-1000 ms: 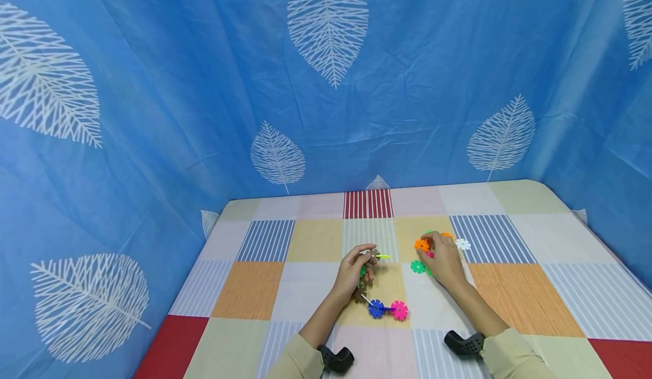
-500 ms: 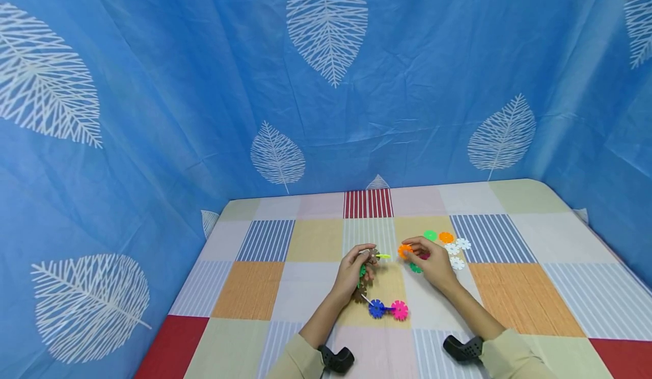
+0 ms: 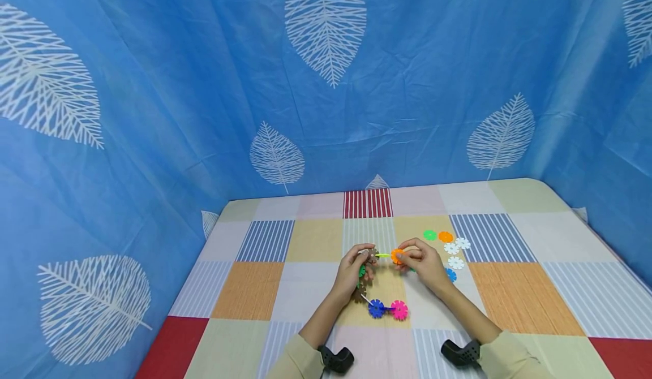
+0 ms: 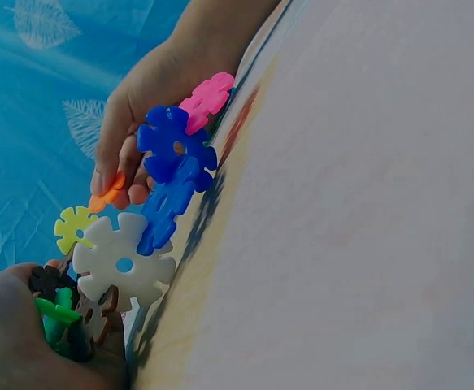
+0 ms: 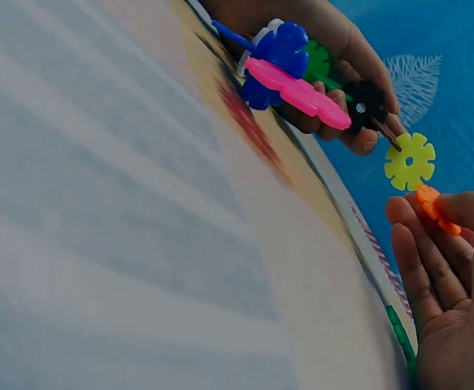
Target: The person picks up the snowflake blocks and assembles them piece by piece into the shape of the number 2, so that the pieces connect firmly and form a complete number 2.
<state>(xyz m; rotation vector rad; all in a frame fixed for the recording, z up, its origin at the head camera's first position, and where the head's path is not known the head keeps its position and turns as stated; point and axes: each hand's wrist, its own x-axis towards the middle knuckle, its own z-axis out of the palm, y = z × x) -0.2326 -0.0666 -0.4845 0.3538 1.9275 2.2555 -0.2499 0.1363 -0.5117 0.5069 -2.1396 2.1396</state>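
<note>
My left hand [image 3: 350,270] grips a curved chain of interlocking plastic flower discs. Brown, green and white discs run along it; the white disc [image 4: 123,260] shows large in the left wrist view. At the chain's near end come a blue disc [image 3: 376,309] and a pink disc [image 3: 399,310]. A yellow disc [image 5: 409,162] juts from the far end, seen edge-on in the head view. Between thumb and fingertips, my right hand [image 3: 427,263] pinches an orange disc [image 3: 396,255], its rim right at the yellow disc's edge. My left palm and fingers hide part of the chain.
Loose discs lie right of my right hand: a green disc [image 3: 430,235], an orange one, several white discs [image 3: 455,263] and a blue disc [image 3: 451,275] partly behind the hand. A patchwork cloth [image 3: 311,288] covers the table. Blue curtains [image 3: 407,85] enclose its back and sides.
My right hand has moved left from the loose discs, bringing the orange disc up to the yellow disc. The left hand and the chain have stayed in place.
</note>
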